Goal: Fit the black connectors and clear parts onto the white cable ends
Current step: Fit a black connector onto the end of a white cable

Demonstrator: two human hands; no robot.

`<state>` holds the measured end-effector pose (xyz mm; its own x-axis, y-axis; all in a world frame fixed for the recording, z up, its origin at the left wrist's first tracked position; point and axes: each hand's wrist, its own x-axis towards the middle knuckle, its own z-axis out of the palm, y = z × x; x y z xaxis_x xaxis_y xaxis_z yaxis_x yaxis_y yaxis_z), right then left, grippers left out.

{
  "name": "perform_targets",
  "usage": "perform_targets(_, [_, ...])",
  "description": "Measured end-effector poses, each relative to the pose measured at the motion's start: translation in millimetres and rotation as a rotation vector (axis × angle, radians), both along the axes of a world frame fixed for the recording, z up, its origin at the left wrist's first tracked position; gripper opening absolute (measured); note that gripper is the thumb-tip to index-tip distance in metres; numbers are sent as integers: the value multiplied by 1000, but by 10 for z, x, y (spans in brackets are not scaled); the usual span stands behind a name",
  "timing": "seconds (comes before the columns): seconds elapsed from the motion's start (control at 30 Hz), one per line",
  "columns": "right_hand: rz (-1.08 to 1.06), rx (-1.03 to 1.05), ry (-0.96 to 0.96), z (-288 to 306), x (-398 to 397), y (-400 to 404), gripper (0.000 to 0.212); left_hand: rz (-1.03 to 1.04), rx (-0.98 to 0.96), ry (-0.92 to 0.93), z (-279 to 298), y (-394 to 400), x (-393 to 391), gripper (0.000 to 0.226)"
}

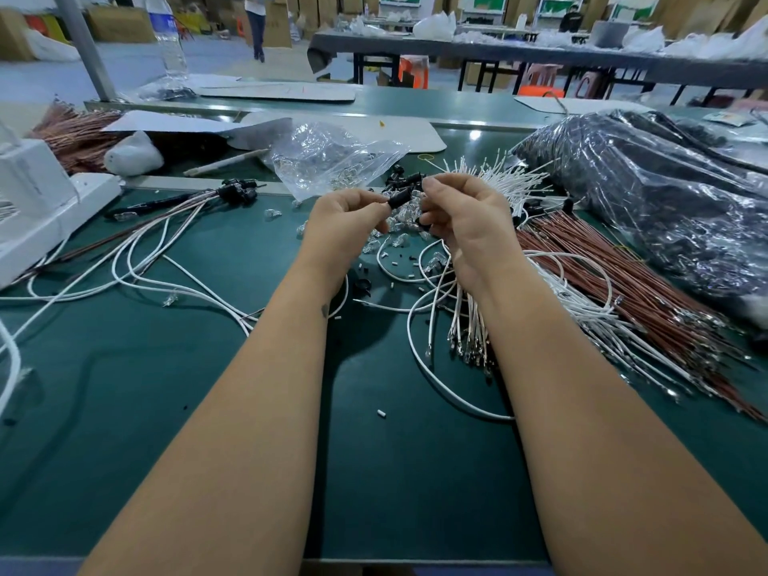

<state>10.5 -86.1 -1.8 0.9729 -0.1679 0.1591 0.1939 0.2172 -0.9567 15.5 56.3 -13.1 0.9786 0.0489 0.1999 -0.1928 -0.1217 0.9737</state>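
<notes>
I see a green tabletop (208,409) filling the lower frame, grey post (85,43) upper left, long dark table (519,52) across the upper right, cardboard boxes (120,20) stacked along the top, pale grey-blue floor (137,64) behind.

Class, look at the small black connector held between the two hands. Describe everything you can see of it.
The black connector is a small, dark, tube-like piece, plastic by its look. It is held above the green table, lying roughly level. The left hand pinches one end; the right hand has fingers at the other. Its fine detail is hidden.
</notes>
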Motion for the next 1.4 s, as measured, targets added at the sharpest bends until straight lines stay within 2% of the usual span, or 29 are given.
perform_targets(0.1, [37,42,23,14,0,-7,10,14,13,5,1,-9,-4,15])
perform_targets(0.6, [-46,-87,11,-41,44,-29,14,-21,63,-43,-34,-21,13,16])
perform_targets(0.83, [-62,-246,-51,-34,30,-4,16,-4,93,-42,-41,-25,25,17])
perform_targets(0.97, [-62,-255,-42,-40,28,4,17,-24,75,-35,-35,0,16,13])
perform_targets(1.13, [-88,-332,4,-92,37,1,17,-29,137,-132,-54,-17,-24,14])
perform_targets(1.4, [31,-140,29,-134,5,13,15,-67,-12,-102,-43,-25,-65,13])
